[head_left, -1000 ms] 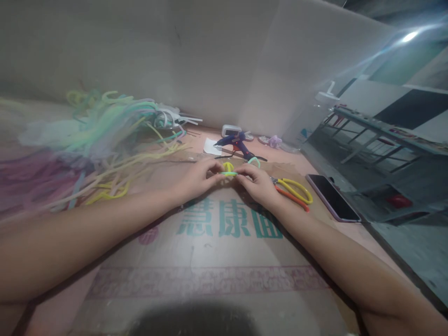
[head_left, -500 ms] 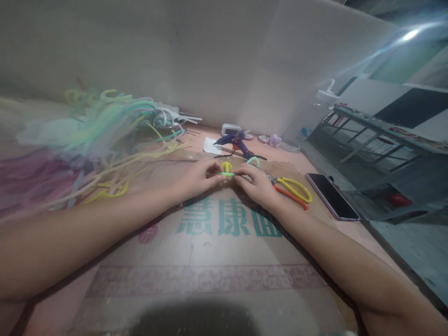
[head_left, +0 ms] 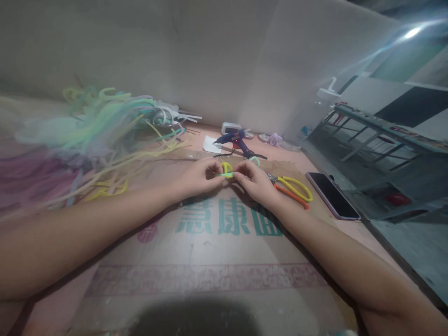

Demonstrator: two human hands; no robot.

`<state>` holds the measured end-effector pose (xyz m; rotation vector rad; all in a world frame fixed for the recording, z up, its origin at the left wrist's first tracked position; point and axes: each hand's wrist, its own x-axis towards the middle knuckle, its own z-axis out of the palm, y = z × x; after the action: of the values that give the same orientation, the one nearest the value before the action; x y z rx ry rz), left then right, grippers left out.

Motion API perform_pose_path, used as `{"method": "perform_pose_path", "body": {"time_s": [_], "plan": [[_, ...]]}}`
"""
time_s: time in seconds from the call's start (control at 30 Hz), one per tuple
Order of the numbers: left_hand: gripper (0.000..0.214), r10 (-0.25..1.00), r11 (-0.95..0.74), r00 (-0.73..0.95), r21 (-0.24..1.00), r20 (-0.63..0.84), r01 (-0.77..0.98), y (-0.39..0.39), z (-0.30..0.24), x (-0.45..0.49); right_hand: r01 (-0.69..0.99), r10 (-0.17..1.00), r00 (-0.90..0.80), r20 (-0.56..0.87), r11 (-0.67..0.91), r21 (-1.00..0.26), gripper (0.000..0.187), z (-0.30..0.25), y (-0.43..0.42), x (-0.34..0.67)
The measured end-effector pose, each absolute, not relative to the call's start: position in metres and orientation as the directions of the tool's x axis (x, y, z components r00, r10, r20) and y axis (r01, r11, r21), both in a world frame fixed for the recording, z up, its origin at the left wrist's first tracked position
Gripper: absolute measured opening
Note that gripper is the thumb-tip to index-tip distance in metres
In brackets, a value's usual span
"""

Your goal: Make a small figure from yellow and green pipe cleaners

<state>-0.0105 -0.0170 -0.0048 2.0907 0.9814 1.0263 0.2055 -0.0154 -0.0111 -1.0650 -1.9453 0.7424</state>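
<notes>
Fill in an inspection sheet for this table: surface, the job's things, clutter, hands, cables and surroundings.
Surface: printed cardboard lies on a pink table.
Job's things: a green strip crosses in front of a yellow ring; joins too small to tell.
Clutter: heaped strips at left, partly blurred; glue gun and white paper beyond the hands; pliers and phone at right.
Hands: left hand and right hand pinch the green strip from either side.
Cables: black cord beside the glue gun; its ends cannot be made out.
Surroundings: pale wall behind; another table and bright lamp at far right.
</notes>
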Motion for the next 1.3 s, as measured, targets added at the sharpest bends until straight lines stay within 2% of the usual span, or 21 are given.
{"method": "perform_pose_path", "body": {"time_s": [0.2,0.4,0.73,1.3], "plan": [[0.011,0.800,-0.571,0.442,0.742,0.407,0.350,-0.0191,-0.0017,-0.0102,0.230,0.887,-0.406,0.219,0.331,-0.915,0.029,-0.0076,-0.0140,0.2032],[0.018,0.755,-0.640,0.471,0.668,0.456,0.379,-0.0184,-0.0046,-0.0110,0.236,0.902,-0.407,0.145,0.258,-0.937,0.025,-0.0040,-0.0132,0.2061],[0.021,0.692,-0.711,0.532,0.590,0.488,0.384,-0.0132,-0.0106,-0.0136,0.285,0.886,-0.425,0.185,0.325,-0.902,0.027,-0.0076,-0.0125,0.2079],[0.017,0.724,-0.647,0.537,0.695,0.433,0.313,-0.0122,-0.0094,-0.0154,0.373,0.870,-0.436,0.230,0.408,-0.833,0.022,-0.0069,-0.0140,0.2068]]}}
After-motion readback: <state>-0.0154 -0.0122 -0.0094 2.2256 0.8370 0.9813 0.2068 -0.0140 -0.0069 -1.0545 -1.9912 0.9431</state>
